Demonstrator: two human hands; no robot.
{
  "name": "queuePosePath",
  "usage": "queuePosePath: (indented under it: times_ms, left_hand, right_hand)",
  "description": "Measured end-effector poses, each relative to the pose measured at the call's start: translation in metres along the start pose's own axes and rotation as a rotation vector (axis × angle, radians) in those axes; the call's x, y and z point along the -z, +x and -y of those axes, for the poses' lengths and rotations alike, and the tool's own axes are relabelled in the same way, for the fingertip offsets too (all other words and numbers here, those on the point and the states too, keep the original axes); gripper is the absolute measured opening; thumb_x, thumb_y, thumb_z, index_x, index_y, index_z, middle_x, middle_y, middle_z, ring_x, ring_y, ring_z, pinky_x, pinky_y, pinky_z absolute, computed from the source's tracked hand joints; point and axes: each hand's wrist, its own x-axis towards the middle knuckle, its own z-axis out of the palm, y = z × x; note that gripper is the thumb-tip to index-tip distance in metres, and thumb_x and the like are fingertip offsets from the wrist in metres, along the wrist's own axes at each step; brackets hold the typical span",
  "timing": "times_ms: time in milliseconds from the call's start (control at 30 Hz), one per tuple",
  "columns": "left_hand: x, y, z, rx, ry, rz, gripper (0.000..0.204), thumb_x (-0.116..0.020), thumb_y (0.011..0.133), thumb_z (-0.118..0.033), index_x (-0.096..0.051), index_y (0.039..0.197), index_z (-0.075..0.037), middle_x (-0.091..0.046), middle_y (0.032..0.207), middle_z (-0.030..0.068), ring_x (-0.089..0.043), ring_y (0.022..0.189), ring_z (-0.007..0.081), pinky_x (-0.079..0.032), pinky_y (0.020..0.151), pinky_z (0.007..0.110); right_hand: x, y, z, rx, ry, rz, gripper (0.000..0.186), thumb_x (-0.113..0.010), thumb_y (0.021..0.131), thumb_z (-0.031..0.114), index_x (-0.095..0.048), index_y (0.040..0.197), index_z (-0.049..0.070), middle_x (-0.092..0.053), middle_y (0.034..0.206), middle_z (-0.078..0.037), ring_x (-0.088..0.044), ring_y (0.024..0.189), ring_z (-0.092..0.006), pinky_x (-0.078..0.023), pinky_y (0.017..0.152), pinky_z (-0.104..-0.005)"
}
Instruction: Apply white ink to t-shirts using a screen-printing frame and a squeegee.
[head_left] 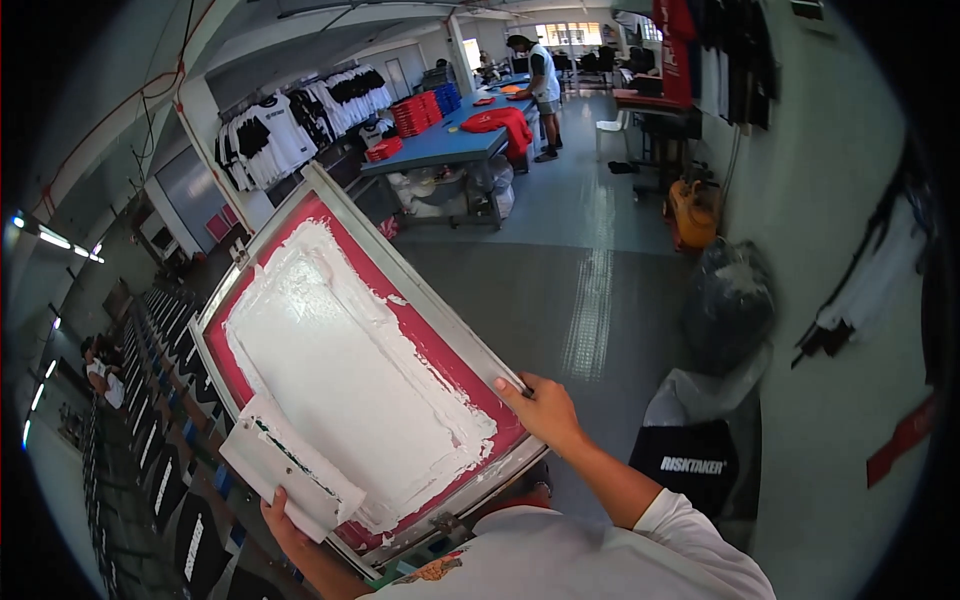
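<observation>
A screen-printing frame (430,285) is tilted in front of me, its red mesh (445,345) spread with thick white ink (330,340). My right hand (540,408) grips the frame's right edge, thumb on top. Across the frame's lower left side lies a wide, ink-smeared squeegee (290,468). My left hand (285,525) is at the squeegee's lower outer edge, thumb against it, its other fingers hidden beneath. Whether that hand also grips the frame I cannot tell.
Rows of black garments with white prints (195,545) run along the left. Ahead, a person (543,85) stands at a blue table (440,145) with red cloth stacks. On the right are a filled black bag (728,305), a black printed cloth (685,465) and an orange tank (692,213).
</observation>
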Motion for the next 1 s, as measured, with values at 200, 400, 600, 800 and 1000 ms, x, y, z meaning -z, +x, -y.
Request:
queuePosePath:
  times_ms: [200,400,600,800,1000]
  left_hand:
    - [0.018,0.001,0.018,-0.002,-0.008,-0.07,0.058,-0.069,0.079,-0.023,-0.044,0.123,0.006,-0.059,0.109,0.0183,-0.062,0.093,0.0302,-0.051,0.082,0.042]
    - [0.002,-0.01,0.007,0.052,-0.02,-0.103,0.057,-0.072,0.076,-0.018,-0.046,0.119,0.008,-0.06,0.105,0.0177,-0.062,0.089,0.0283,-0.051,0.08,0.039]
    - [-0.024,-0.023,-0.003,0.024,0.114,-0.247,0.059,-0.073,0.074,-0.022,-0.047,0.118,0.006,-0.061,0.101,0.015,-0.063,0.085,0.0252,-0.052,0.078,0.037]
    - [-0.061,-0.038,-0.029,0.074,0.243,-0.501,0.056,-0.074,0.072,-0.02,-0.049,0.114,0.008,-0.062,0.097,0.0168,-0.064,0.081,0.0261,-0.053,0.075,0.037]
    - [-0.127,-0.041,-0.046,0.036,0.266,-0.698,0.05,-0.073,0.071,-0.016,-0.052,0.111,0.007,-0.064,0.091,0.0166,-0.065,0.073,0.0248,-0.055,0.069,0.035]
  right_hand:
    - [-0.001,0.006,0.008,0.091,-0.113,-0.051,0.071,-0.053,0.08,0.064,-0.064,0.099,-0.003,-0.062,0.069,-0.019,-0.064,0.068,-0.0279,-0.047,0.063,-0.0376]
    - [0.015,0.002,0.028,0.04,-0.13,0.008,0.078,-0.048,0.079,0.069,-0.062,0.1,-0.005,-0.062,0.071,-0.023,-0.064,0.075,-0.0362,-0.049,0.068,-0.0414]
    - [0.009,0.052,0.009,0.036,-0.068,0.135,0.069,-0.054,0.081,0.062,-0.063,0.096,-0.004,-0.061,0.069,-0.017,-0.059,0.069,-0.0257,-0.045,0.063,-0.0367]
    - [-0.013,0.111,-0.008,0.072,0.075,0.252,0.055,-0.062,0.083,0.051,-0.065,0.089,-0.003,-0.057,0.062,-0.008,-0.047,0.062,-0.0111,-0.041,0.058,-0.0309]
    - [-0.079,0.208,-0.013,0.046,0.155,0.622,0.052,-0.061,0.085,0.048,-0.062,0.078,-0.004,-0.054,0.061,-0.003,-0.043,0.063,-0.0082,-0.04,0.056,-0.0305]
